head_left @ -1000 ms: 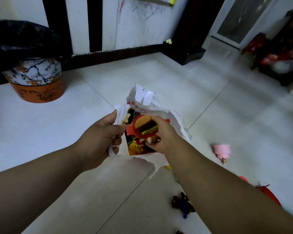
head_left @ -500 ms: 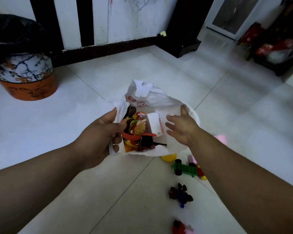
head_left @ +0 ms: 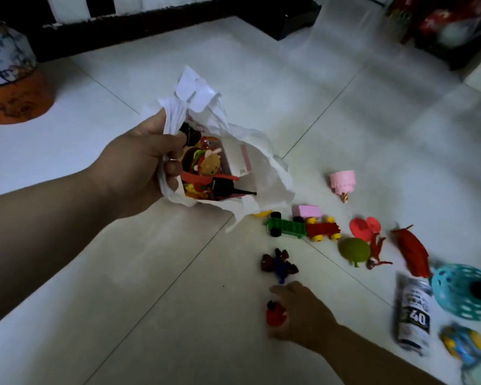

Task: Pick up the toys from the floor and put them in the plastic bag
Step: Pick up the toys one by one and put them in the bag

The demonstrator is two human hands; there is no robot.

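My left hand (head_left: 139,165) grips the rim of the white plastic bag (head_left: 264,168) and holds its mouth open above the floor. Inside lie several toys, among them a toy burger (head_left: 206,162), a red piece and a small white box. My right hand (head_left: 303,315) is low on the floor, thumb and fingers spread around a small red toy (head_left: 274,315) without closing on it. Just beyond it lies a dark brown and blue figure (head_left: 279,265). Further right are a green and red toy train (head_left: 303,227), a pink cake toy (head_left: 342,182) and a green ball (head_left: 354,250).
More things lie at the right: a red disc toy (head_left: 363,227), a red feathered toy (head_left: 413,251), a teal lattice ball (head_left: 464,293), a grey can (head_left: 413,312) and a yellow-blue toy (head_left: 463,344). An orange patterned bin (head_left: 9,79) stands at the far left by the dark wall base.
My right hand dropped the burger toy into the bag, left the bag and went down to the floor beside the small red toy. The view tilted down and right.
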